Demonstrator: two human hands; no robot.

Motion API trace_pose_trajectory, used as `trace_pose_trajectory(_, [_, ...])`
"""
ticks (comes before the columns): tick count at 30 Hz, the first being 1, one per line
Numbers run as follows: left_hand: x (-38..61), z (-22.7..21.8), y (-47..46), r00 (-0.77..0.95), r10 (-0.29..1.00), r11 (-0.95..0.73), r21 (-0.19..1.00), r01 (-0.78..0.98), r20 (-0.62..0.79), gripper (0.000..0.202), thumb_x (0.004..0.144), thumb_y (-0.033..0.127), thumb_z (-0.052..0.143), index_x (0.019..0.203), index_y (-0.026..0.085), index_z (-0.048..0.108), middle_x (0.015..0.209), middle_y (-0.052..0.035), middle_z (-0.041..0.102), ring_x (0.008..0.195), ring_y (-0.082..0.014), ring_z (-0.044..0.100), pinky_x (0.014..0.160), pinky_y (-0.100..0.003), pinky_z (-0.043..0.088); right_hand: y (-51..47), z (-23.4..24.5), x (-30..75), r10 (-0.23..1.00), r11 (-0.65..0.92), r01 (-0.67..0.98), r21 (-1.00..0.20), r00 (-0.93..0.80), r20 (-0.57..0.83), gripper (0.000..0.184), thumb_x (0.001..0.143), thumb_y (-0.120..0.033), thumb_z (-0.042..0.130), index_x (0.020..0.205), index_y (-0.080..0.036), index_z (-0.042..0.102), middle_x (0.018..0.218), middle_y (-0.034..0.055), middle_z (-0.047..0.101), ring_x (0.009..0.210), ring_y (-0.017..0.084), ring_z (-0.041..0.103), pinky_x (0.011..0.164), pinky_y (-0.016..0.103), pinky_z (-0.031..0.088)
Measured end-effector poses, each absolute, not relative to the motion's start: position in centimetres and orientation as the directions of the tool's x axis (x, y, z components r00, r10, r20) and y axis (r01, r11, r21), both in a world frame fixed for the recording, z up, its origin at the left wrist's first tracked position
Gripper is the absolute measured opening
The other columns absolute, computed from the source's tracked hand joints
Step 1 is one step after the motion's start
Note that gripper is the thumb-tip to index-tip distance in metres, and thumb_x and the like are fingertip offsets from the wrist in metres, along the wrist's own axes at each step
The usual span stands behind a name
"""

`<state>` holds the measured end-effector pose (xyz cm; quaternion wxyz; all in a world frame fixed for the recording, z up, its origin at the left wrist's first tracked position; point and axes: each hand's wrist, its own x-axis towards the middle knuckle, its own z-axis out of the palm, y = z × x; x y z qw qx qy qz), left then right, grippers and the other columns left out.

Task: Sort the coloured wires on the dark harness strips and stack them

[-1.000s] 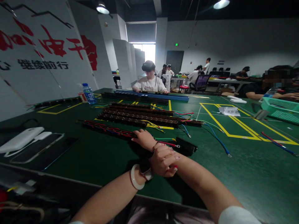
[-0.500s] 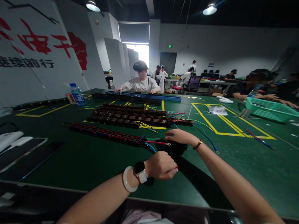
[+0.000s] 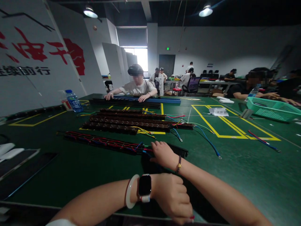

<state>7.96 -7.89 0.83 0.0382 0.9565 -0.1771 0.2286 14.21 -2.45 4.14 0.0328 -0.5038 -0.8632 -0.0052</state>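
Note:
The nearest black strip (image 3: 103, 142) lies on the green table, with red and blue cables running along it. At its right end my right hand (image 3: 166, 153) has its fingers and thumb bent round the red and blue cables (image 3: 147, 150), whose tips are hidden under the palm. A short black piece (image 3: 180, 150) shows just behind that hand. My left hand (image 3: 172, 196), with a watch at the wrist, is a closed fist nearer the table's front edge. Something small and red shows at its fingertips, and I cannot make out what it holds.
Several black strips (image 3: 131, 122) with coloured cable ends lie side by side farther back. Opposite, a co-worker (image 3: 138, 83) has both hands at a blue rail (image 3: 164, 100). A green basket (image 3: 272, 110) stands at right, loose cables (image 3: 263, 141) before it. Phones (image 3: 28, 175) lie at left.
My right hand has moved left and down onto the cable ends of the nearest strip. My left fist has come nearer and slightly right. The view has shifted a little.

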Motion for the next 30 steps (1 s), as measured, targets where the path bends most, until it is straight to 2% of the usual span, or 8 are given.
trace_pose_trajectory(4, [6.4, 0.4, -7.6, 0.854, -0.138, -0.963, 0.134, -0.234, 0.501, 0.03, 0.082, 0.034, 0.043, 0.055, 0.022, 0.044, 0.047, -0.001, 0.048, 0.043, -0.0131, 0.04, 0.044, -0.032, 0.027, -2.7, 2.6, 15.2, 0.855, 0.508, 0.855, 0.103, -0.515, 0.062, 0.032, 0.084, -0.035, 0.059, 0.106, -0.012, 0.054, 0.104, 0.0153, 0.058, 0.09, 0.026, 0.059, 0.074, 0.037, 0.046])
trace_pose_trajectory(7, [5.1, 0.6, -7.2, 0.881, 0.201, -0.878, 0.478, -0.032, 0.429, 0.034, 0.087, 0.032, 0.035, 0.057, 0.02, 0.046, 0.05, -0.0019, 0.05, 0.048, -0.0118, 0.046, 0.048, -0.028, 0.033, -3.1, 2.4, 16.9, 0.861, 0.495, 0.855, 0.153, -0.507, 0.044, 0.026, 0.088, -0.028, 0.054, 0.108, -0.012, 0.051, 0.102, 0.0146, 0.057, 0.085, 0.026, 0.06, 0.074, 0.037, 0.046])
trace_pose_trajectory(9, [4.8, 0.7, -6.7, 0.867, 0.437, -0.603, 0.793, 0.085, 0.239, 0.04, 0.09, 0.039, 0.031, 0.06, 0.018, 0.048, 0.05, -0.0005, 0.05, 0.046, -0.0097, 0.047, 0.048, -0.023, 0.036, -3.5, 2.5, 18.2, 0.884, 0.452, 0.875, 0.174, -0.466, 0.047, 0.025, 0.088, -0.026, 0.052, 0.109, -0.012, 0.051, 0.102, 0.0148, 0.056, 0.087, 0.026, 0.059, 0.074, 0.037, 0.045])
trace_pose_trajectory(11, [4.9, 0.6, -6.3, 0.832, 0.555, -0.184, 0.976, 0.116, 0.006, 0.042, 0.09, 0.047, 0.031, 0.067, 0.017, 0.05, 0.05, 0.001, 0.05, 0.043, -0.0088, 0.048, 0.044, -0.02, 0.037, -3.9, 2.9, 19.6, 0.891, 0.439, 0.881, 0.174, -0.452, 0.038, 0.025, 0.089, -0.025, 0.051, 0.11, -0.012, 0.051, 0.102, 0.0156, 0.056, 0.09, 0.027, 0.058, 0.077, 0.037, 0.044])
trace_pose_trajectory(14, [5.7, 0.1, -5.5, 0.788, 0.597, 0.277, 0.96, -0.028, -0.149, 0.039, 0.086, 0.05, 0.038, 0.074, 0.016, 0.051, 0.053, -0.0005, 0.055, 0.044, -0.0113, 0.054, 0.043, -0.021, 0.041, -4.0, 4.6, 21.3, 0.849, 0.527, 0.842, 0.118, -0.527, -0.035, 0.029, 0.088, -0.022, 0.051, 0.113, -0.01, 0.053, 0.104, 0.0162, 0.058, 0.095, 0.027, 0.058, 0.083, 0.036, 0.042])
trace_pose_trajectory(17, [6.1, -0.4, -5.1, 0.779, 0.602, 0.465, 0.869, -0.167, -0.173, 0.036, 0.084, 0.046, 0.044, 0.073, 0.013, 0.053, 0.063, -0.0058, 0.061, 0.055, -0.016, 0.061, 0.053, -0.028, 0.049, -2.6, 7.1, 22.4, 0.812, 0.572, 0.82, -0.012, -0.568, -0.133, 0.035, 0.088, -0.032, 0.051, 0.115, -0.01, 0.056, 0.105, 0.0156, 0.06, 0.094, 0.025, 0.059, 0.08, 0.032, 0.043])
trace_pose_trajectory(25, [5.8, -0.3, -4.8, 0.744, 0.584, 0.648, 0.738, -0.187, -0.324, 0.031, 0.088, 0.034, 0.041, 0.078, 0.009, 0.056, 0.086, -0.0158, 0.069, 0.083, -0.0209, 0.068, 0.086, -0.037, 0.047, 3.3, 7.5, 22.6, 0.603, 0.351, 0.797, -0.491, -0.594, -0.533, 0.039, 0.087, -0.046, 0.049, 0.085, -0.01, 0.065, 0.065, -0.0012, 0.056, 0.056, 0.009, 0.044, 0.052, 0.022, 0.034])
trace_pose_trajectory(30, [5.8, -0.1, -4.8, 0.725, 0.573, 0.661, 0.739, -0.134, -0.381, 0.04, 0.092, 0.039, 0.034, 0.082, 0.008, 0.057, 0.092, -0.0187, 0.069, 0.086, -0.0208, 0.068, 0.094, -0.039, 0.044, 3.6, 5.5, 23.0, 0.569, 0.176, 0.742, -0.646, -0.613, -0.548, 0.039, 0.079, -0.051, 0.057, 0.081, -0.012, 0.063, 0.06, -0.0039, 0.052, 0.055, 0.008, 0.045, 0.052, 0.021, 0.034])
